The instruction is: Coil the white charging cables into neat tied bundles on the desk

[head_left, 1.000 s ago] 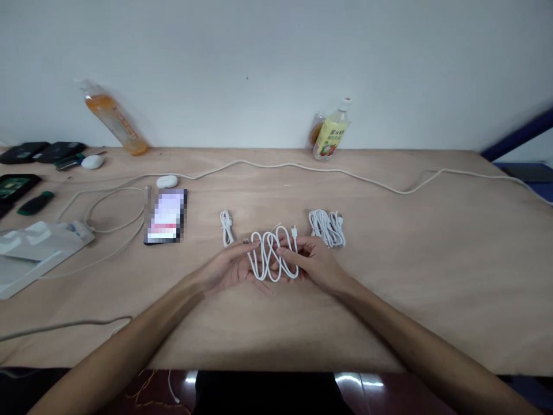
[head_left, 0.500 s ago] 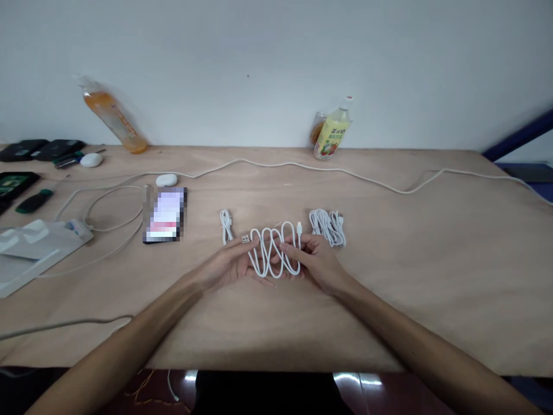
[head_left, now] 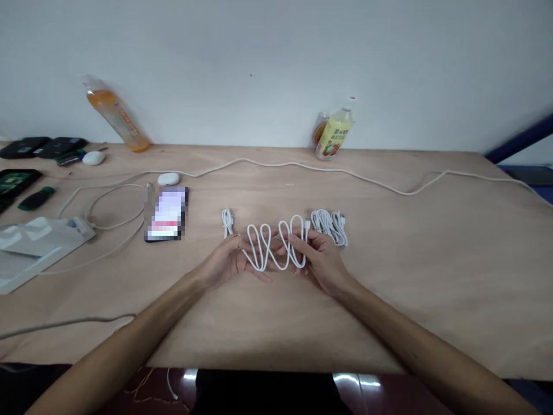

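Note:
A white USB charging cable (head_left: 264,245), folded in several loose loops, is stretched between my two hands above the table. My left hand (head_left: 228,258) has its thumb and fingers closed on the cable's left end, and the plug there is mostly hidden. With the thumb pressed on the loops, my right hand (head_left: 318,256) grips the right side, where a white plug sticks up. Behind my left hand lies a small bundled white cable (head_left: 227,222). Just behind my right hand is a larger group of bundled white cables (head_left: 330,226).
On the left are a phone (head_left: 167,213), a white earbud case (head_left: 168,178) and a white packet (head_left: 38,248). An orange drink bottle (head_left: 116,115) and a yellow-labelled bottle (head_left: 334,132) lean at the wall. A long pale cord (head_left: 294,165) crosses the table's back.
My hands have spread slightly apart, and the cable's loops are pulled wider. The left plug, visible before, is now mostly covered by my left hand. The view has shifted slightly.

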The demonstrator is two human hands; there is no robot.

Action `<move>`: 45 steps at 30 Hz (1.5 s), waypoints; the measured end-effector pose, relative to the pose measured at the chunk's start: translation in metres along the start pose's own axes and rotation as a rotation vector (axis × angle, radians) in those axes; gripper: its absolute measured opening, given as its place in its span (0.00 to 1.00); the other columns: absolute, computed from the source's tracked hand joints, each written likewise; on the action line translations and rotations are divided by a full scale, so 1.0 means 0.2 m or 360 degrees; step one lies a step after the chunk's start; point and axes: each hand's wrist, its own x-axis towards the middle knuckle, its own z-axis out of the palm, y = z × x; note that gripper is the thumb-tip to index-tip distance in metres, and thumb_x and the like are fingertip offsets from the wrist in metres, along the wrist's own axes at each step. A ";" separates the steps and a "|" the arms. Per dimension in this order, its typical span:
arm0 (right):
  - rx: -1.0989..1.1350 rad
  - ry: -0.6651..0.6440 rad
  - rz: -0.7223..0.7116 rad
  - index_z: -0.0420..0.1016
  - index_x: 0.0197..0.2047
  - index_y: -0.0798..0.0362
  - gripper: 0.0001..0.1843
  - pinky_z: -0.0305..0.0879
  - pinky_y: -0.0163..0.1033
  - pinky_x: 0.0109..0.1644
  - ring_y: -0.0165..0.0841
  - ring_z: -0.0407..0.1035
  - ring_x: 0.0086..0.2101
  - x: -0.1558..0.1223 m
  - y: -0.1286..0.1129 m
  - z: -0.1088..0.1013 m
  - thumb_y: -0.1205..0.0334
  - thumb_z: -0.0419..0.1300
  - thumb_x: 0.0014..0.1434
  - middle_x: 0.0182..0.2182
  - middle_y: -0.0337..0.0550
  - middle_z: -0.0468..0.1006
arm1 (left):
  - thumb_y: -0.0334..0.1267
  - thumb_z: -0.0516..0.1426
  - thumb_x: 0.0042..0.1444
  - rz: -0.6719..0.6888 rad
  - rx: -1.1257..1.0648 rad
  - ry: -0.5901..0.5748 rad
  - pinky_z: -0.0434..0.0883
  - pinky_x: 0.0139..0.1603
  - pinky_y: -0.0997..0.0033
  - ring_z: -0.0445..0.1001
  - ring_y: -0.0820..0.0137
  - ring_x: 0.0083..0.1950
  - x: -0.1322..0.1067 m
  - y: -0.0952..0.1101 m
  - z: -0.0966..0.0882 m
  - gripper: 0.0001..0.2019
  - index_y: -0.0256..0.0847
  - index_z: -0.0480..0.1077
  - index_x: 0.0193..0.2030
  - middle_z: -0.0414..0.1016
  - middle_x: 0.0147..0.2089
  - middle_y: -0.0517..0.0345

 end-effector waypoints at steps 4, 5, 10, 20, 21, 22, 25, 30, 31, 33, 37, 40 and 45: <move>-0.0027 -0.0041 0.0001 0.87 0.39 0.54 0.26 0.61 0.31 0.17 0.26 0.66 0.17 0.00 0.00 0.00 0.36 0.74 0.56 0.27 0.44 0.87 | 0.37 0.53 0.70 -0.0015 -0.0038 -0.0001 0.85 0.48 0.53 0.87 0.50 0.53 0.00 0.00 0.00 0.23 0.32 0.75 0.67 0.86 0.59 0.38; -0.0026 -0.0055 0.0001 0.87 0.39 0.54 0.27 0.61 0.31 0.17 0.26 0.67 0.17 0.00 0.01 -0.01 0.36 0.74 0.57 0.28 0.45 0.87 | 0.37 0.54 0.70 -0.0014 -0.0042 0.0016 0.85 0.47 0.54 0.87 0.51 0.53 0.00 0.00 0.00 0.22 0.32 0.76 0.66 0.86 0.58 0.38; -0.0029 -0.0079 -0.0015 0.84 0.34 0.52 0.27 0.60 0.32 0.16 0.27 0.66 0.16 0.00 0.01 -0.01 0.34 0.73 0.56 0.26 0.44 0.86 | 0.35 0.60 0.67 0.0020 0.0061 0.0172 0.86 0.44 0.58 0.87 0.55 0.48 0.01 0.02 0.04 0.16 0.30 0.80 0.58 0.87 0.53 0.36; -0.0022 -0.0078 0.0011 0.84 0.34 0.52 0.26 0.61 0.33 0.17 0.28 0.68 0.16 0.00 0.02 -0.02 0.35 0.73 0.57 0.24 0.41 0.83 | 0.33 0.69 0.64 0.0051 0.0274 0.0231 0.83 0.48 0.64 0.85 0.60 0.51 0.00 0.05 0.11 0.13 0.34 0.82 0.54 0.86 0.55 0.41; -0.0022 -0.0089 0.0009 0.84 0.33 0.52 0.27 0.61 0.33 0.17 0.28 0.68 0.16 0.00 0.02 -0.02 0.34 0.73 0.57 0.23 0.41 0.83 | 0.33 0.69 0.64 0.0035 0.0284 0.0218 0.83 0.48 0.65 0.85 0.60 0.51 0.00 0.05 0.11 0.14 0.34 0.82 0.56 0.86 0.56 0.40; -0.0028 -0.0102 0.0004 0.83 0.32 0.52 0.27 0.61 0.32 0.17 0.27 0.67 0.16 0.00 0.02 -0.02 0.34 0.73 0.57 0.23 0.41 0.82 | 0.33 0.68 0.65 0.0015 0.0285 0.0200 0.83 0.48 0.65 0.85 0.59 0.52 0.00 0.05 0.10 0.15 0.35 0.81 0.57 0.85 0.57 0.40; -0.0066 -0.0138 -0.0014 0.83 0.30 0.52 0.28 0.61 0.32 0.18 0.27 0.68 0.17 0.00 0.02 -0.02 0.33 0.73 0.57 0.21 0.40 0.81 | 0.31 0.66 0.66 -0.0055 0.0209 0.0111 0.84 0.49 0.59 0.86 0.56 0.53 -0.01 0.06 0.09 0.15 0.36 0.80 0.59 0.84 0.59 0.39; -0.0101 -0.0225 0.0026 0.87 0.41 0.50 0.26 0.65 0.33 0.19 0.29 0.71 0.19 -0.02 0.03 -0.02 0.35 0.75 0.56 0.27 0.41 0.85 | 0.33 0.64 0.69 -0.0140 0.0052 0.0006 0.84 0.52 0.52 0.86 0.50 0.55 -0.02 0.04 0.07 0.17 0.35 0.77 0.62 0.84 0.58 0.35; -0.0103 -0.0248 0.0032 0.87 0.44 0.50 0.26 0.66 0.33 0.19 0.28 0.70 0.19 -0.02 0.03 -0.02 0.36 0.75 0.56 0.29 0.41 0.86 | 0.33 0.64 0.68 -0.0128 0.0031 0.0011 0.84 0.53 0.52 0.86 0.50 0.55 -0.01 0.03 0.07 0.17 0.35 0.77 0.63 0.84 0.58 0.35; -0.0123 -0.0296 0.0043 0.87 0.46 0.51 0.25 0.66 0.33 0.19 0.27 0.69 0.17 -0.02 0.04 -0.02 0.38 0.75 0.57 0.28 0.41 0.85 | 0.33 0.64 0.68 -0.0099 -0.0004 0.0010 0.82 0.55 0.51 0.86 0.51 0.55 -0.01 0.01 0.06 0.18 0.35 0.76 0.63 0.83 0.59 0.35; -0.0136 -0.0398 0.0078 0.86 0.46 0.52 0.24 0.63 0.32 0.19 0.27 0.68 0.17 -0.02 0.04 -0.02 0.40 0.74 0.60 0.22 0.35 0.79 | 0.36 0.61 0.71 -0.0111 0.0018 -0.0067 0.81 0.56 0.52 0.87 0.53 0.53 -0.02 -0.01 0.05 0.19 0.34 0.75 0.65 0.84 0.58 0.36; -0.0111 -0.0432 0.0099 0.84 0.50 0.52 0.25 0.62 0.31 0.19 0.27 0.69 0.17 -0.03 0.04 -0.01 0.42 0.75 0.59 0.23 0.34 0.80 | 0.38 0.62 0.71 -0.0102 0.0026 -0.0080 0.81 0.56 0.55 0.87 0.54 0.53 -0.02 -0.01 0.05 0.16 0.35 0.76 0.62 0.86 0.54 0.38; -0.0026 -0.0460 0.0138 0.82 0.48 0.50 0.24 0.64 0.32 0.21 0.25 0.68 0.19 -0.04 0.04 0.01 0.45 0.78 0.55 0.29 0.36 0.83 | 0.35 0.64 0.67 -0.0158 0.0013 -0.0003 0.82 0.56 0.51 0.87 0.52 0.53 -0.03 -0.03 0.06 0.19 0.37 0.74 0.63 0.85 0.54 0.39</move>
